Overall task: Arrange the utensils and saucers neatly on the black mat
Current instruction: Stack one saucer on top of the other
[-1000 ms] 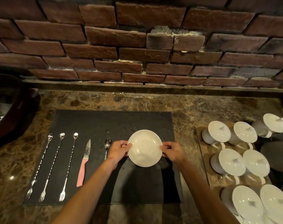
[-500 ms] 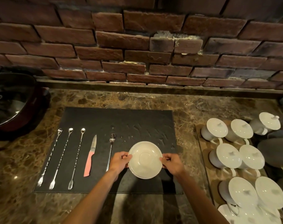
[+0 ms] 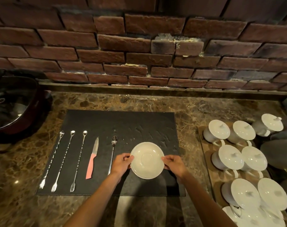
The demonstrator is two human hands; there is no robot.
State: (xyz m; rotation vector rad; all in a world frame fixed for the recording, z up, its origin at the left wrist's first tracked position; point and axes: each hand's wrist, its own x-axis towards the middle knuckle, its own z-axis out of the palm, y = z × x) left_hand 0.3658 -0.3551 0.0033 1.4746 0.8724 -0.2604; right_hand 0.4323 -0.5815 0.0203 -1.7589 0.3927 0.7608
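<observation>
The saucer stack (image 3: 147, 160) is being gripped at opposite rims by the left hand (image 3: 121, 163) and right hand (image 3: 173, 164); glazed, brittle, probably slippery.

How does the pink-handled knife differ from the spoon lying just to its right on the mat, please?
The pink-handled knife has a coloured handle and a pointed blade; the spoon is all metal with a rounded bowl. The knife is shorter and broader; the spoon is longer and thinner. Both lie flat on the black mat.

White saucers (image 3: 147, 160) and utensils on the black mat (image 3: 123, 122)

Three bar spoons (image 3: 64, 161), pink-handled knife (image 3: 92, 158), and teaspoon (image 3: 112, 153) lie parallel, left of the stacked saucers.
</observation>
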